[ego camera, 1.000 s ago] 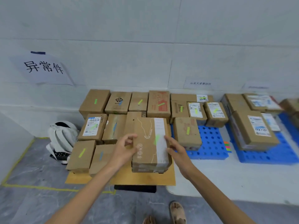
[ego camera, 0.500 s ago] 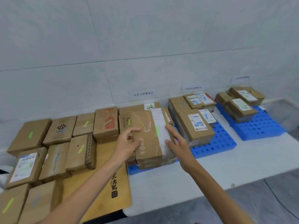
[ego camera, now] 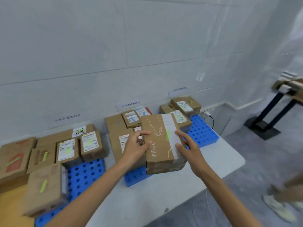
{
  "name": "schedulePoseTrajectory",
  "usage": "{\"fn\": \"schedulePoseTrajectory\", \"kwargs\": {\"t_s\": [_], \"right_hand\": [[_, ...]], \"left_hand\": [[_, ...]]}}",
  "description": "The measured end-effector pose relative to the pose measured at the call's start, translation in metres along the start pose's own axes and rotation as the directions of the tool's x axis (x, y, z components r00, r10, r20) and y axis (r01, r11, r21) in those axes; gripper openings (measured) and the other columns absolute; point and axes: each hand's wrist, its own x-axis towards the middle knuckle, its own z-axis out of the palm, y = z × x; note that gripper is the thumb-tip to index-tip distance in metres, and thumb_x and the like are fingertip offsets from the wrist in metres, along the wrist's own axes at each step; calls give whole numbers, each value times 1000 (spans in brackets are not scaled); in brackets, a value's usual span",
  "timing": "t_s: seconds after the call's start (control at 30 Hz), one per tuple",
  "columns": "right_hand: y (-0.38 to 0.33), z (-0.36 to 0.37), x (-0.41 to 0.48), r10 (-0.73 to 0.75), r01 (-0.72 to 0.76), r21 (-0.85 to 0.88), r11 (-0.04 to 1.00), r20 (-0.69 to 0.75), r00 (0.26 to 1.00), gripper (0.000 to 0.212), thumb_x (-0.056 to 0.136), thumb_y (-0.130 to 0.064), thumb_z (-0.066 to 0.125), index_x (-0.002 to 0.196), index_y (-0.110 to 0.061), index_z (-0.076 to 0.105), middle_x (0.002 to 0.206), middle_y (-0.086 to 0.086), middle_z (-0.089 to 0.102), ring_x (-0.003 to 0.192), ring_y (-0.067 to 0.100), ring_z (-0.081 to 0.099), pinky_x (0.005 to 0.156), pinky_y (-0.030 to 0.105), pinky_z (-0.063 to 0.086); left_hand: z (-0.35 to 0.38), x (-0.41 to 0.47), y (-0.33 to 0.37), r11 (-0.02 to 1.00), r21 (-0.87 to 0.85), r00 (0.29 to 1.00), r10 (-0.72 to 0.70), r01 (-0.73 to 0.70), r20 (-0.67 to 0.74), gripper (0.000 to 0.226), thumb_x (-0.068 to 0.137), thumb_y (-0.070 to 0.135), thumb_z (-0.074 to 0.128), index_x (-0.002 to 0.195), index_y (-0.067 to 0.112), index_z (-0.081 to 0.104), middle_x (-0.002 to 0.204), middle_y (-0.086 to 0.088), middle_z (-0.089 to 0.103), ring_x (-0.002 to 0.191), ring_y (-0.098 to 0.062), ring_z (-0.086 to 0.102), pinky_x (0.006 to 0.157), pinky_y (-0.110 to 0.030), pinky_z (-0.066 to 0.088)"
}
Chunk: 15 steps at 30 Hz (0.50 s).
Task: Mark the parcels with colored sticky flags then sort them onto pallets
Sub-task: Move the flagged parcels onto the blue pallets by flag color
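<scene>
I hold a brown cardboard parcel [ego camera: 161, 141] with white line art, a white strip and a green sticky flag [ego camera: 168, 134] on top. My left hand [ego camera: 136, 145] grips its left edge, thumb on top. My right hand [ego camera: 188, 147] grips its right edge. The parcel hangs above the middle blue pallet [ego camera: 136, 176], in front of that pallet's other parcels [ego camera: 118, 131]. The left blue pallet [ego camera: 85, 172] carries several parcels with green flags. The right blue pallet [ego camera: 203, 131] holds a small stack of labelled parcels [ego camera: 185, 105].
White wall signs [ego camera: 130, 104] hang above each pallet. A wooden board [ego camera: 11, 205] with more boxes lies at far left. A black stand [ego camera: 264, 126] and a bench are at right. Another person's shoe [ego camera: 277, 207] is on the grey floor at lower right.
I have carried the parcel to the right, from the wooden board past the left pallet to above the middle pallet. Both hands have kept their grip on it.
</scene>
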Motion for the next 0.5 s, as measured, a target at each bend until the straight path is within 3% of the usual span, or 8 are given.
{"fn": "schedulePoseTrajectory", "kwargs": {"t_s": [0.13, 0.23, 0.33, 0.5], "right_hand": [[10, -61, 24, 31, -33, -11, 999, -110, 993, 36, 92, -14, 55, 118, -38, 56, 128, 1, 52, 111, 19, 53, 69, 24, 55], [15, -95, 45, 47, -54, -35, 998, -167, 985, 35, 90, -13, 57, 114, -39, 59, 126, 2, 53, 113, 22, 52, 71, 30, 55], [19, -120, 68, 66, -82, -76, 994, -205, 977, 34, 88, -15, 59, 108, -43, 61, 128, 2, 52, 113, 25, 52, 78, 40, 55], [32, -158, 96, 112, -146, -115, 982, -263, 958, 32, 88, -15, 60, 100, -44, 65, 124, 5, 54, 106, 29, 55, 74, 42, 56]], "left_hand": [[59, 37, 16, 999, -10, 991, 31, -30, 128, 26, 84, 17, 68, 105, 32, 62, 127, 6, 46, 107, -11, 55, 80, -25, 55], [89, 66, 25, 999, 2, 978, 31, -32, 204, 28, 85, 17, 67, 109, 29, 60, 127, 6, 44, 107, -12, 54, 80, -25, 55], [113, 92, 28, 1000, 0, 966, 17, -18, 258, 30, 83, 14, 67, 110, 25, 60, 128, 2, 45, 105, -14, 56, 86, -34, 55], [155, 127, 23, 999, -35, 932, -20, 35, 362, 30, 81, 13, 69, 104, 30, 60, 125, -2, 47, 105, -17, 59, 91, -36, 53]]}}
